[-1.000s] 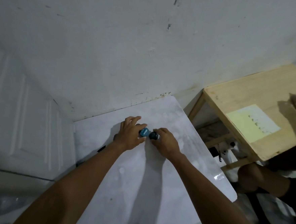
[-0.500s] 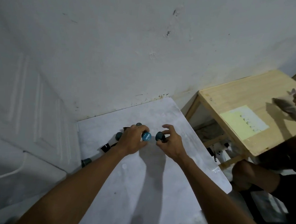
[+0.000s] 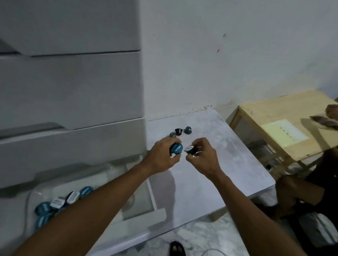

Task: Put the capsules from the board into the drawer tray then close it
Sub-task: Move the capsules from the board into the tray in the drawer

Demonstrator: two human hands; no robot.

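Dim, soft light; edges bend, motion blur perhaps smears the frame.

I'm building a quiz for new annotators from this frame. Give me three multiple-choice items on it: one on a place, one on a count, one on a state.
1. Where do the loose capsules lie on the board?
A. far side, beyond the hands
B. near edge
C. under the left forearm

2. How many capsules lie loose on the board?
A. one
B. three
C. six

3. The drawer holding the tray is:
A. shut
B. pulled open
C. removed

Key: A, the three loose capsules sit on the board past the left hand and right hand; B, three show there; B, the tray with capsules lies exposed in the drawer.
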